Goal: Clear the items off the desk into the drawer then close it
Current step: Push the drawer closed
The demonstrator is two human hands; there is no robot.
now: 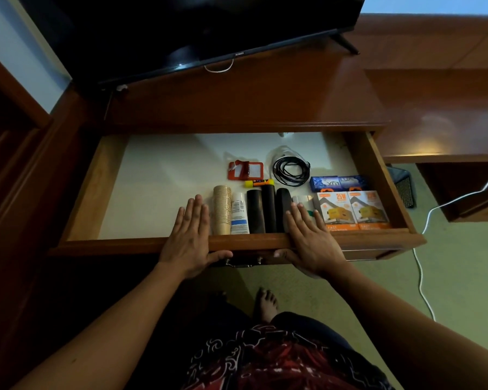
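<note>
hands: left hand (pixel 190 235) and right hand (pixel 310 237) both lie flat over the drawer front (pixel 245 242), fingers straight and reaching in over the edge, thumbs tucked under the front panel. Nothing is pinched or grabbed, it's just palms resting on wood.
handle: small metal pull (pixel 241 263), sits between the two thumbs, untouched.
how I'd do it: push evenly with both palms so the drawer (pixel 110 178) doesn't rack sideways, and slide the fingertips back off the lip before it meets the desk.
just past the fingers: row of stuff lying along the front wall, namely paper cup stack (pixel 221 209), white tube (pixel 239 213), three black rolls (pixel 266 212) and two orange charger boxes (pixel 352 211). All of them point front to back.
further back: red tag (pixel 245 170), coiled black cable (pixel 290 171), blue soap packs (pixel 337 182).
drawer axis: long side runs left-right, pulled well out toward the person.
desk top (pixel 265 99): beyond the drawer, looks cleared already, only the TV (pixel 181 23) stands there.
</note>
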